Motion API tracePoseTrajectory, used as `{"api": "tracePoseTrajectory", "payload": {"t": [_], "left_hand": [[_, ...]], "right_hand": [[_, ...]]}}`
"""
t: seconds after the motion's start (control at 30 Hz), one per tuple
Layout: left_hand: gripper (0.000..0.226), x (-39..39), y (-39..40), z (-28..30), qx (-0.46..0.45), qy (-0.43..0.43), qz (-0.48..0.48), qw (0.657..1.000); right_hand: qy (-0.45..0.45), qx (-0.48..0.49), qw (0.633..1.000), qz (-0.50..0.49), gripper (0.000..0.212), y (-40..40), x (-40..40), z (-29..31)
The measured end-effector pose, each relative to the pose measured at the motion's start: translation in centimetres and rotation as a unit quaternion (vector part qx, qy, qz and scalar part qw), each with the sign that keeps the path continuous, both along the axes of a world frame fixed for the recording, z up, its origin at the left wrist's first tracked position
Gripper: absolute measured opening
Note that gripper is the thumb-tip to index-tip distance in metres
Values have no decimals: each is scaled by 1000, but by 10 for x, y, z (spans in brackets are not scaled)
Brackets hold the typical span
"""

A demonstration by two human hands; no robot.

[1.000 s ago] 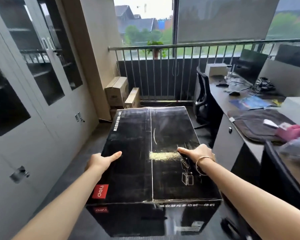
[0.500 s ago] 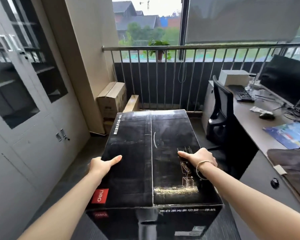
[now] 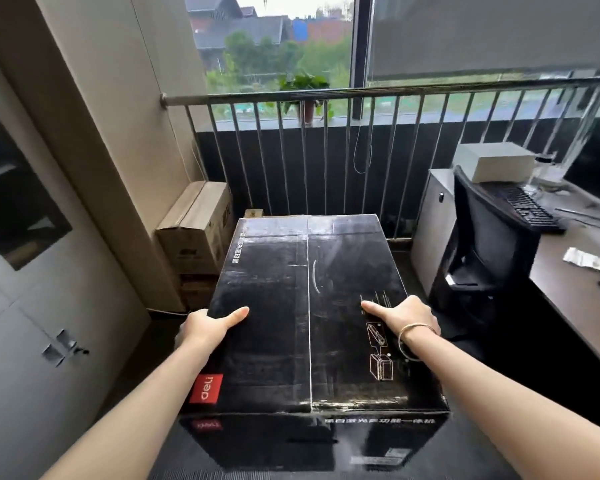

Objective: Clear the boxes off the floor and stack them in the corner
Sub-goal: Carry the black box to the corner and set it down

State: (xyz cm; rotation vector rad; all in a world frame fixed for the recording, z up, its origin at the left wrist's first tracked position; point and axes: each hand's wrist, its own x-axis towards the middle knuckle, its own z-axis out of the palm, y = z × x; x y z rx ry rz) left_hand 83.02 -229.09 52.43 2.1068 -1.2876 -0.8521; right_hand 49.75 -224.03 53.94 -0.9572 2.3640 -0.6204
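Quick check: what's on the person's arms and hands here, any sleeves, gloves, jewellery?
Both forearms are bare: no sleeves or gloves in view. The left hand wears nothing visible. The right hand has a thin metal bangle around the wrist. No rings can be made out.

A large, scuffed black cardboard box (image 3: 309,313) with a red logo patch sits level, raised off the floor, near the stacked brown cardboard boxes (image 3: 196,233) in the corner.
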Motion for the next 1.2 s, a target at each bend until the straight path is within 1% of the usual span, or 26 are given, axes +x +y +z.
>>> {"api": "tracePoseTrajectory", "payload": {"t": [0.1, 0.23, 0.4, 0.53, 0.67, 0.77, 0.97, 1.03, 1.2], "left_hand": [[67, -11, -68, -9, 9, -4, 4, 1000], [67, -35, -168, -19, 15, 2, 8, 1000], [79, -65, -284, -32, 23, 2, 23, 999], [72, -81, -364, -40, 31, 10, 25, 999], [71, -90, -451, -56, 46, 9, 26, 999], [77, -94, -526, -76, 49, 17, 32, 998], [70, -97, -656, -108, 60, 18, 19, 998], [66, -97, -684, -113, 63, 10, 14, 998], [57, -98, -758, -143, 74, -1, 13, 997]], "right_hand": [[10, 5, 1000, 4, 99, -72, -12, -7], [1, 1, 1000, 17, 101, -180, -38, -18], [14, 11, 1000, 25, 100, -306, -66, -23], [20, 20, 999, 27, 100, -392, -80, -31], [21, 35, 999, 23, 98, -477, -88, -49], [15, 43, 999, 14, 97, -547, -93, -70], [7, 55, 998, -8, 94, -668, -91, -107], [9, 55, 998, -14, 92, -694, -89, -110], [-8, 72, 997, -36, 90, -763, -86, -149]]}}
